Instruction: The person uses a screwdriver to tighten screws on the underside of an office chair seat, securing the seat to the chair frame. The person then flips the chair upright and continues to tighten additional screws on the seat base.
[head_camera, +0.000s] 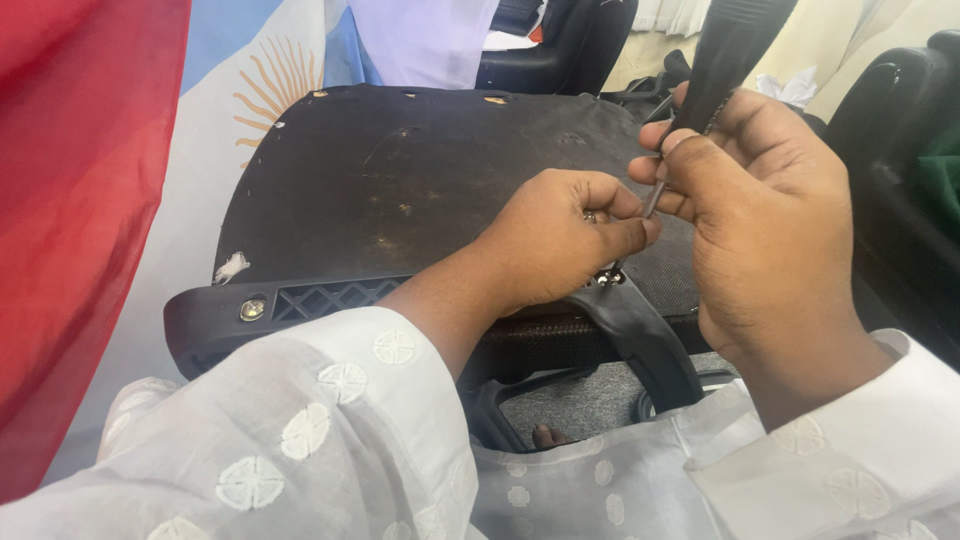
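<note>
An upturned black chair seat (420, 180) lies in front of me, its underside facing up. My right hand (760, 230) grips a screwdriver (725, 50) with a black handle, its thin metal shaft slanting down to a screw (607, 277) at the seat's near edge. My left hand (560, 240) pinches the shaft close to its tip, thumb and forefinger closed on it, just above the screw. A curved black armrest bracket (645, 340) runs down from the screw point. Both wrists wear white embroidered sleeves.
Another silver bolt (252, 309) sits in the seat's near left corner beside a lattice vent. A red cloth (70, 200) and a light blue and white flag with a sun (270, 80) hang at left. Black chairs (560, 40) stand behind and at right.
</note>
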